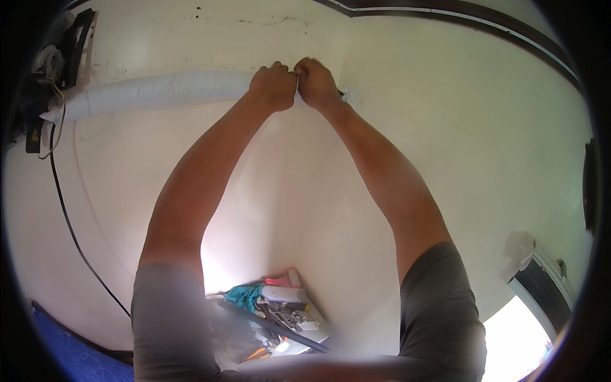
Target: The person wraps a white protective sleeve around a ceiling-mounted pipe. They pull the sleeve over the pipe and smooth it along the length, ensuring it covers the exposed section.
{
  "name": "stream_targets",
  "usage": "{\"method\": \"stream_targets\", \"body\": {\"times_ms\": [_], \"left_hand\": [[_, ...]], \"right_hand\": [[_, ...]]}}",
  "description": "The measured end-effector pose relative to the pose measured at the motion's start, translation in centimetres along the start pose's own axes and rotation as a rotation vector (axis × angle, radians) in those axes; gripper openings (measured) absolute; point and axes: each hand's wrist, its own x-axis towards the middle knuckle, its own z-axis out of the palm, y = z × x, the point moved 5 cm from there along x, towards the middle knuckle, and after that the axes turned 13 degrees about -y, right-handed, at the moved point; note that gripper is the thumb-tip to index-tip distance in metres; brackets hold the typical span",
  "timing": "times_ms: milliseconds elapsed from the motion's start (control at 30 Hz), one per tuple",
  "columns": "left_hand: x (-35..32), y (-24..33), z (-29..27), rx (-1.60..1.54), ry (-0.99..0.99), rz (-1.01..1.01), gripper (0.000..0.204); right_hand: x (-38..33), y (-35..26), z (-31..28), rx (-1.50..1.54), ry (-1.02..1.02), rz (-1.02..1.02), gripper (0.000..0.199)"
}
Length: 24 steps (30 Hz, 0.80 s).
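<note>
A long pipe run wrapped in white tape (172, 89) stretches across the upper wall from the dark unit at the left to the corner. Both arms are raised to its right end. My left hand (273, 86) is closed round the wrapped pipe, knuckles up. Right beside it, nearly touching, my right hand (317, 83) has its fingers curled closed at the same end. A thin pale edge shows between the two hands, and what the right fingers hold is hidden. Just past the right hand, a small dark end meets a rough patch on the wall (354, 97).
At the upper left hangs a dark wall unit (79, 48) with loose wires. A black cable (63, 204) runs down the wall. Far below lie several tools (286, 312), a teal cloth (244, 297) and a dark tube (273, 326). A blue patterned surface (73, 347) is at lower left.
</note>
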Motion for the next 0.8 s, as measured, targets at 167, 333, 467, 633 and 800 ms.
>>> {"method": "stream_targets", "body": {"times_ms": [167,333,467,633,800], "left_hand": [[1.3,-0.2,-0.5,-0.002,-0.160,-0.094,0.036],[1.4,-0.8,-1.1,-0.174,-0.320,-0.087,0.045],[-1.3,-0.3,-2.0,-0.040,0.411,-0.105,0.023],[-8.1,0.9,5.7,-0.903,0.947,0.088,0.018],[-5.1,0.2,11.9,-1.814,0.981,-0.211,0.036]], "right_hand": [[-1.1,1.0,0.8,0.204,-0.174,-0.013,0.028],[1.2,1.0,1.0,-0.081,-0.267,-0.353,0.036],[2.0,3.1,1.5,0.352,-0.689,0.218,0.043],[1.5,0.5,1.2,0.057,-0.579,0.140,0.050],[2.7,0.5,2.4,0.045,-0.584,0.309,0.058]]}}
